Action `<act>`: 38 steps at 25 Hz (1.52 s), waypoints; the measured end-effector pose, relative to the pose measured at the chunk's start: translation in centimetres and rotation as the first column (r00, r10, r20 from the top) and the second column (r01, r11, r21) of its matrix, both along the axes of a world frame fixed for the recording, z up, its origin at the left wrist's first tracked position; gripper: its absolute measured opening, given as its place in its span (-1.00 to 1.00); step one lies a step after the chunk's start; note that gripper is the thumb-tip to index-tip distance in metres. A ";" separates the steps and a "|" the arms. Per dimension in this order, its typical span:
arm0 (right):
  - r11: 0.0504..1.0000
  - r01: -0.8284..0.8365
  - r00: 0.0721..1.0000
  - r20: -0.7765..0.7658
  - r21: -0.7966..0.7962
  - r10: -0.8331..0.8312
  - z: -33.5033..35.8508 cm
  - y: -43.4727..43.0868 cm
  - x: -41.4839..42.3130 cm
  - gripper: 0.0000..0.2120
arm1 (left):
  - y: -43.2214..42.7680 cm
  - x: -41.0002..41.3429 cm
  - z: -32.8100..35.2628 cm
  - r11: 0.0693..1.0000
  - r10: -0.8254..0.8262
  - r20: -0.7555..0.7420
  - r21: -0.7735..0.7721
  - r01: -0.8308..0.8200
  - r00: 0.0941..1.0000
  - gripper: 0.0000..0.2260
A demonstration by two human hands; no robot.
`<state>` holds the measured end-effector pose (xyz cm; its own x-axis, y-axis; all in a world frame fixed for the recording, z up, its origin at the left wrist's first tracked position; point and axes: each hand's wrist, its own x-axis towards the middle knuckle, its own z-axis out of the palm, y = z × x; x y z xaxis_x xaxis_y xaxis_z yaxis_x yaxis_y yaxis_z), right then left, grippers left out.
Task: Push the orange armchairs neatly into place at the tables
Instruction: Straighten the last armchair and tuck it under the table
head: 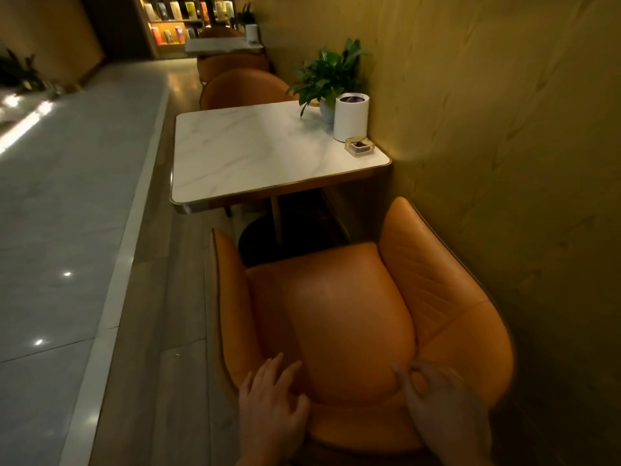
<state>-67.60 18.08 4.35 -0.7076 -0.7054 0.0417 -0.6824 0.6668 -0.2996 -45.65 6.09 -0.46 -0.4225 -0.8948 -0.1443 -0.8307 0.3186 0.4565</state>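
Orange leather near armchair [336, 307] sits pulled back from the marble bench [255, 153], its right side close to the wall [504, 163]. The left grip [272, 401] lies wide and flat on the backrest, and the right grip [437, 398] pinches the back cushion with curled thumb and finger. Best bet: push evenly with both, straight ahead, clear of the wall, until the seat tucks under the edge. Count: armchairs three, including second armchair [245, 87] and third armchair [232, 63]; benches two, with far bench [223, 45]; white canister [351, 117] plus far canister [251, 32]; potted plant [327, 70] one.

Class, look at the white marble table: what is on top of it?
A potted plant, a white cylinder and a small square dish stand along the table's wall side. The cylinder covers part of the plant's pot; what the dish holds is too dark to tell.
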 end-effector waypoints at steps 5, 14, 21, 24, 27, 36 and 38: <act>0.992 -0.061 0.998 -0.030 -0.111 0.058 -0.6 -0.2 0.5 -0.61 | -0.9 0.5 0.1 1.000 0.004 0.011 0.003 -0.004 1.000 -0.31; 0.963 -0.128 0.985 -0.145 -0.236 0.096 -2.8 2.8 -3.4 -0.72 | -1.6 1.0 0.0 0.995 -0.096 0.121 0.006 0.096 0.988 -0.23; 0.881 -0.209 0.978 -0.101 -0.425 0.183 -3.2 1.2 -6.6 -0.66 | -2.2 -1.1 -0.3 0.990 -0.123 0.160 -0.050 0.133 0.979 -0.25; 0.959 -0.197 0.980 -0.048 -0.205 0.191 -2.1 -0.3 -8.9 -0.66 | -2.2 -3.2 -0.2 0.993 -0.109 0.146 -0.033 0.115 0.983 -0.32; 0.970 -0.231 0.973 -0.042 -0.069 0.229 -2.1 -0.6 -9.5 -0.46 | -2.3 -3.5 -0.2 0.997 -0.067 0.114 -0.036 0.071 0.991 -0.28; 0.946 -0.276 0.957 -0.141 -0.170 0.254 -2.6 -1.2 -9.5 -0.49 | -3.0 -3.8 -1.1 0.993 -0.002 -0.043 -0.122 -0.003 0.999 -0.32; 0.943 -0.273 0.957 -0.159 -0.192 0.244 -2.6 -2.1 -9.4 -0.50 | -4.2 -3.7 -1.4 0.991 0.007 -0.074 -0.135 -0.017 0.997 -0.34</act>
